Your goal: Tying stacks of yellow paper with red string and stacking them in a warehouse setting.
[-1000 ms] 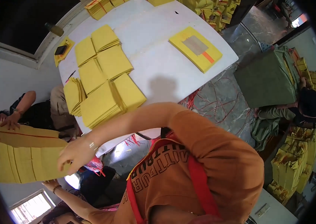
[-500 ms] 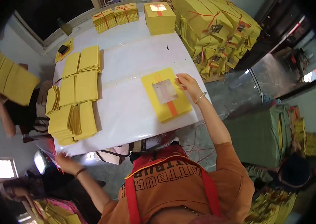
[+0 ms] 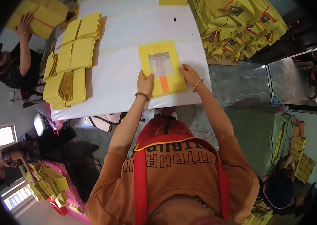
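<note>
Yellow rectangular paper stack with a greyish printed panel and orange strip (image 3: 162, 69) lies flat near the right-hand edge of the white, plastic-covered bench (image 3: 124, 56), slightly askew. Left hand (image 3: 146, 83) at its left edge, right hand (image 3: 191, 75) at its right; the opposed placement probably keeps it steady and its sheets even. Left fingers lie close together along the side, thumb over the top face. Right fingers are gently bent, tips against the opposite edge; cannot tell whether either hand actually pinches. Folded yellow paper batches (image 3: 82, 52) stand in rows at the bench's left, well apart from the stack, perhaps grouped to leave working room.
</note>
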Action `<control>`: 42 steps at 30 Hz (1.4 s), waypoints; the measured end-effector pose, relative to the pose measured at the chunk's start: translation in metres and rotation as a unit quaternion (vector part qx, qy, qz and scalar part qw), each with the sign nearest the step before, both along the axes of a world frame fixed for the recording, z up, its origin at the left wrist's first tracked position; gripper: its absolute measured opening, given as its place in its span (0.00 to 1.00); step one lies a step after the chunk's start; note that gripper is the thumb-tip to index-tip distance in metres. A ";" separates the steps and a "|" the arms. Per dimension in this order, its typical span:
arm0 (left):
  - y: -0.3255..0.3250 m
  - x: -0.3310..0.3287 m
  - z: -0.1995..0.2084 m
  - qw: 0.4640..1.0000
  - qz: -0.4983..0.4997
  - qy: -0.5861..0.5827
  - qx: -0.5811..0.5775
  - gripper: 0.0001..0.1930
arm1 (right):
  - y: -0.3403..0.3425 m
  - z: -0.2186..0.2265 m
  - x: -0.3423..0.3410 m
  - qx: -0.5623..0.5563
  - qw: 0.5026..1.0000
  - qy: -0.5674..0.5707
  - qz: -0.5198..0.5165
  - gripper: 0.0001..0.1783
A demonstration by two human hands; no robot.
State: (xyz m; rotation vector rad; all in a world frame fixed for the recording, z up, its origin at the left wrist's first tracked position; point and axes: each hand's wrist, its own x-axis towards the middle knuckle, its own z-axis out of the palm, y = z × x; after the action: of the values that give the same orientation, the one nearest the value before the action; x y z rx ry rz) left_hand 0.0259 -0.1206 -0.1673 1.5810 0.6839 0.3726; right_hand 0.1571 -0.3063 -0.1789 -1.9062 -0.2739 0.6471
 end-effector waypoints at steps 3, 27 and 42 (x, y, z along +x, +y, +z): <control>-0.008 -0.001 0.005 0.996 0.022 0.016 0.088 0.21 | 0.003 0.012 -0.003 0.019 0.998 0.055 -0.012 0.35; 0.000 0.013 0.016 0.988 0.028 -0.063 -0.138 0.29 | 0.005 0.027 0.005 0.051 0.998 0.021 -0.014 0.26; -0.002 -0.001 0.016 0.992 0.074 -0.003 0.098 0.24 | -0.012 0.056 0.004 -0.024 0.842 -0.509 0.176 0.17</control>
State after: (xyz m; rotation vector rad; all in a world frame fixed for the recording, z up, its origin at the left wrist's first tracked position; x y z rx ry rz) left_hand 0.0246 -0.1224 -0.1512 1.7178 0.7823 0.5687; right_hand 0.1608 -0.3178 -0.1232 -2.1100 -1.3107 -0.2175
